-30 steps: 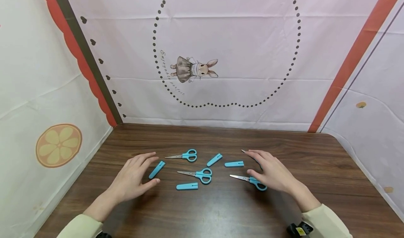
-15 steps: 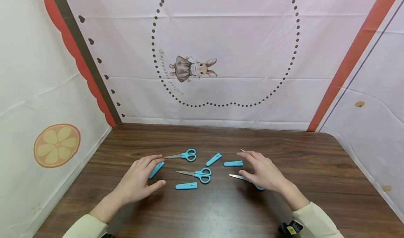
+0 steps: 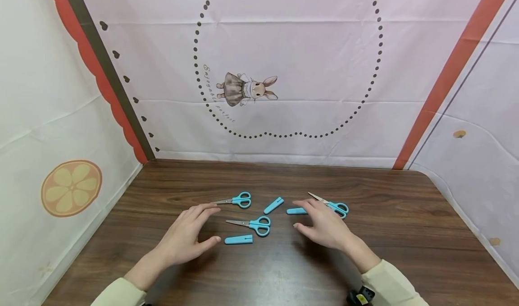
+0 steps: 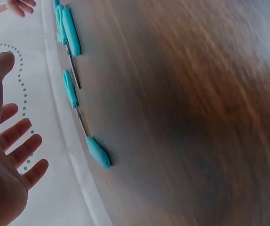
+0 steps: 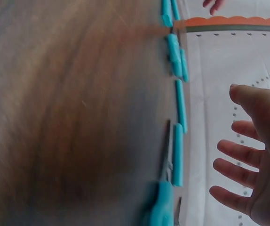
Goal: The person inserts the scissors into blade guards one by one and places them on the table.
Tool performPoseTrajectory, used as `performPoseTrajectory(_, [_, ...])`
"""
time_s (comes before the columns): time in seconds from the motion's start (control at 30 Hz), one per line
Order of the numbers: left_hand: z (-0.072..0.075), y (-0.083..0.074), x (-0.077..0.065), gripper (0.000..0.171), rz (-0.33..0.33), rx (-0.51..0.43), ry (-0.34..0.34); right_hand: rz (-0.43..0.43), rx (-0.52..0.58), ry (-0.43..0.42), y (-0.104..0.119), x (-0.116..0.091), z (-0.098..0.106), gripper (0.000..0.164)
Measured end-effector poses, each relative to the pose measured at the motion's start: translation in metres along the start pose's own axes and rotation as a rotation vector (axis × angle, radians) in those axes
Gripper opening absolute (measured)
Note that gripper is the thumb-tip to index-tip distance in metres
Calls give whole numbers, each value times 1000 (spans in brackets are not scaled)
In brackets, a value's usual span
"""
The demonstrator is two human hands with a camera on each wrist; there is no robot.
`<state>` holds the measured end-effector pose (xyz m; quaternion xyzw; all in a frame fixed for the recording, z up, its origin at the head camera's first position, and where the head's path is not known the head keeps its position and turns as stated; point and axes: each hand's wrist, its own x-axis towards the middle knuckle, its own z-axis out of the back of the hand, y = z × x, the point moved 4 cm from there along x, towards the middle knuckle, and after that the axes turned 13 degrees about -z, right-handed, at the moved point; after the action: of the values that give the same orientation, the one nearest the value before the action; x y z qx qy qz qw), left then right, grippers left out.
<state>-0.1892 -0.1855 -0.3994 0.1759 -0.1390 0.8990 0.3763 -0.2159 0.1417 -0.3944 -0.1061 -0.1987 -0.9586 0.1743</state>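
Observation:
My left hand (image 3: 184, 235) hovers over the left part of the table, fingers spread and holding nothing. It hides a blue blade cover (image 4: 98, 153) that shows in the left wrist view. Near its fingertips lie blue-handled scissors (image 3: 242, 200); a second pair of scissors (image 3: 259, 226) is right of its thumb, above a blue blade cover (image 3: 238, 239). My right hand (image 3: 324, 225), also empty, is above the right group. It partly covers a blade cover (image 3: 296, 211) and hides scissors (image 5: 162, 202). Beyond it lie more scissors (image 3: 338, 208).
Between the hands, another blue blade cover (image 3: 273, 205) lies slanted on the brown wooden table (image 3: 267, 279). A white printed cloth (image 3: 316, 71) with a rabbit drawing hangs behind the table, and similar cloths stand at both sides.
Both hands have moved inward, toward each other. The left hand now covers the leftmost blade cover; the right hand has uncovered the far scissors and covered the nearer pair.

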Motion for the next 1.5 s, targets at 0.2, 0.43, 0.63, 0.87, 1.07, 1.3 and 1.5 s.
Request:
performPoseTrajectory(0.2, [-4, -7, 3, 62, -20, -23, -6, 17, -13, 33, 8, -1, -12, 51])
performPoseTrajectory(0.43, [-12, -12, 4, 59, -9, -39, 10, 36, -27, 86, 16, -3, -23, 52])
performPoseTrajectory(0.63, [-18, -15, 5, 57, -5, -52, 30, 28, -12, 130, 22, -2, -30, 53])
performPoseTrajectory(0.87, [-23, -17, 6, 59, -19, -66, 48, 42, -9, 163, 32, 0, -36, 53])
performPoseTrajectory(1.07, [-27, -16, 7, 57, -18, -69, 85, 52, -31, 200, 39, 1, -42, 54])
performPoseTrajectory(1.3, [-31, -16, 6, 52, -23, -84, 154, 55, -50, 234, 45, 4, -48, 55])
performPoseTrajectory(1.5, [-33, -17, 8, 47, -24, -95, 176, 50, -45, 243, 48, 8, -52, 56])
